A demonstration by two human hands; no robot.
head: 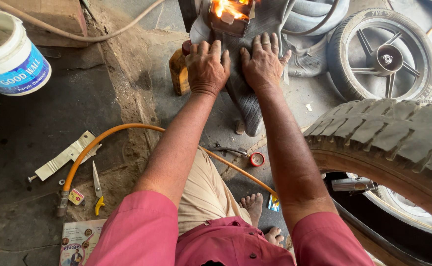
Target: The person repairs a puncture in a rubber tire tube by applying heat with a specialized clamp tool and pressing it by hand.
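Observation:
My left hand (207,66) and my right hand (264,61) lie flat, side by side, palms down on a black rubber inner tube (248,106) draped over a low support. Fingers point away from me toward a small metal block (230,17) with open flames burning on top, which sits on the same tube just beyond my fingertips. Neither hand grips anything; both press on the rubber. A brown wooden block (179,71) stands to the left of my left hand.
A large tyre (388,138) stands at the right, a small wheel (386,54) behind it. An orange hose (127,130) curves across the floor. Scissors with yellow handles (97,189), a white paint bucket (11,54) and a red tape roll (257,159) lie around.

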